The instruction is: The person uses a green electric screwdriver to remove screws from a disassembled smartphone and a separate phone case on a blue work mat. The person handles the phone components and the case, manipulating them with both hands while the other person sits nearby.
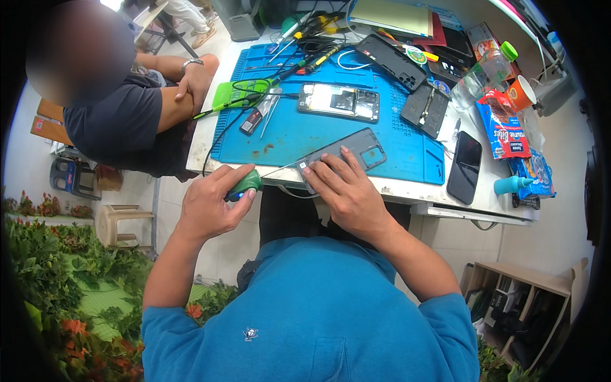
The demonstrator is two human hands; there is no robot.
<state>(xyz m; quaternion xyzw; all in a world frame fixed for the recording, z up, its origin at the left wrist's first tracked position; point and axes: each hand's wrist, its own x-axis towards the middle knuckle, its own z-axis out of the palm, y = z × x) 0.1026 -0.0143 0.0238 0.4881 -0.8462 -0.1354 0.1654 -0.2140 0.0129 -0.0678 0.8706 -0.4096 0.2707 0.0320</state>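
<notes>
My left hand (213, 202) is closed round the green handle of a thin-bladed tool that looks like a screwdriver (244, 185). Its slim metal shaft points right and reaches the left edge of a grey phone back cover (358, 141). That cover lies on the front edge of the blue work mat (280, 137), partly over the table's edge. With fingers stretched across its face, my right hand (347, 188) holds the cover; the thumb is hidden. Farther back on the mat sits an opened phone (338, 102) with its inner parts showing.
Tweezers (270, 117) and a clear packet lie left of the opened phone. Cables and screwdrivers crowd the back. A black phone (465, 167), a plastic bottle (487, 75) and snack packs (503, 124) stand at the right. Someone with folded arms (191, 86) sits at the left.
</notes>
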